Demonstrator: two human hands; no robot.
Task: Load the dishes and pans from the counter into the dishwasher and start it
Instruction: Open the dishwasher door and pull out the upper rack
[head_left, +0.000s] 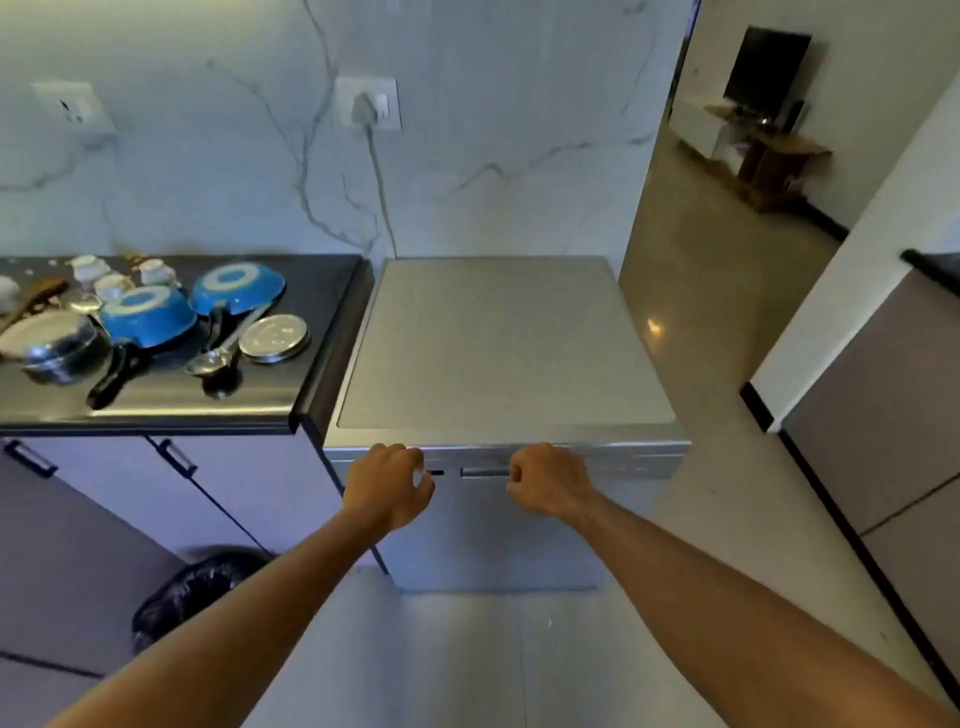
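Beside counter (322, 332), grey closed dishwasher (504, 343)

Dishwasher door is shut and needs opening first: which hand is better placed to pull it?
Right, likely: the right hand is curled at the end of the handle slot; the left hand sits further aside.

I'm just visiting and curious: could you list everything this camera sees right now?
dishwasher: one, silver, door shut, right of counter
counter: one, dark, left
pans: two, blue, upside down on counter
pot: one, steel, counter's left
round plate or lid: one, steel, beside pans
ladle: one, steel, counter front
bin bag: one, black, floor
plug: one, white, wall socket
left hand: fingers curled at dishwasher's top front edge
right hand: likewise
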